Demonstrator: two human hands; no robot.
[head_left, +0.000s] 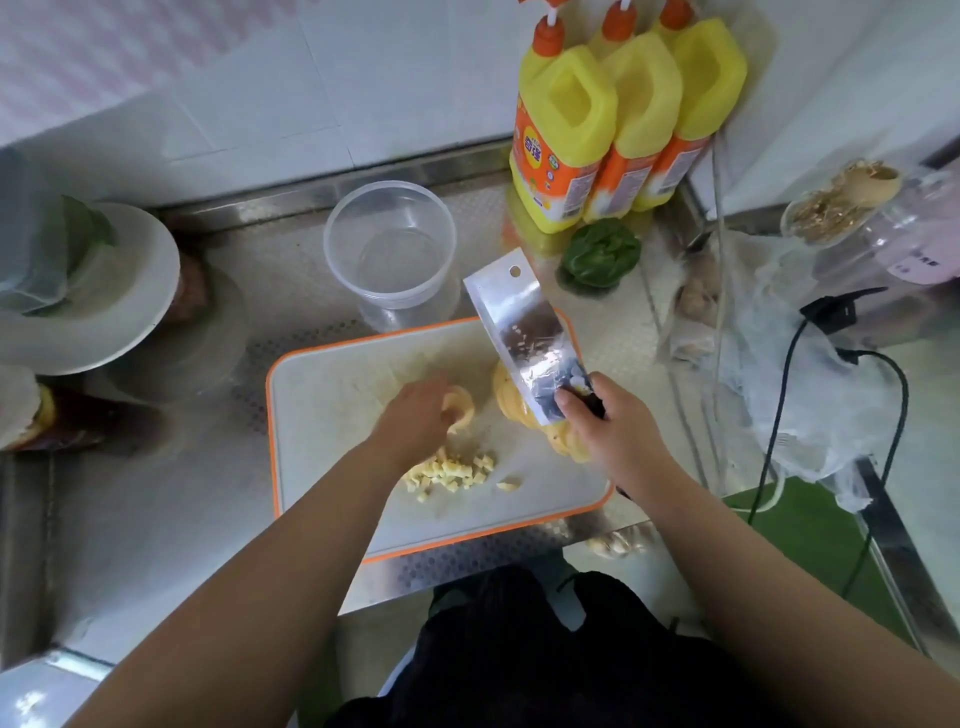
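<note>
A white cutting board (332, 395) with an orange rim lies on the steel counter. My left hand (421, 415) pinches a few yellow slices (462, 405) near the board's middle. Just below it sits a pile of small yellow cubes (452, 473), with one loose piece (509, 486) beside it. My right hand (608, 421) grips the handle of a steel cleaver (524, 322), whose blade is raised and points away from me. Under the blade and my right hand lies a stack of yellow slices (511, 400).
An empty clear plastic tub (389, 244) stands behind the board. Three yellow bottles (613, 119) and a green pepper (600, 254) are at the back right. A white plate (130, 291) sits at the left. Plastic bags and a black cable (831, 395) lie at the right.
</note>
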